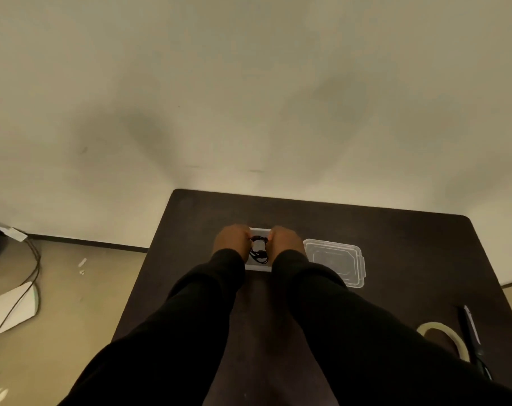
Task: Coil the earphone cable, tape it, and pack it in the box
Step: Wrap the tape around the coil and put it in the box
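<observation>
A small clear plastic box (pixel 257 268) stands on the dark table (pixel 395 238) between my two hands. The coiled black earphone cable (pixel 258 250) is over or inside the box, with a pale band of tape around its middle. My left hand (pixel 231 238) pinches the coil's left side and my right hand (pixel 285 240) pinches its right side. Black sleeves cover both arms. The box's clear lid (pixel 335 260) lies flat just right of my right hand.
A roll of clear tape (pixel 443 339) and a pair of scissors (pixel 473 341) lie near the table's right edge. The table's far edge meets a pale wall. Cables and a white object (pixel 14 306) lie on the floor at left.
</observation>
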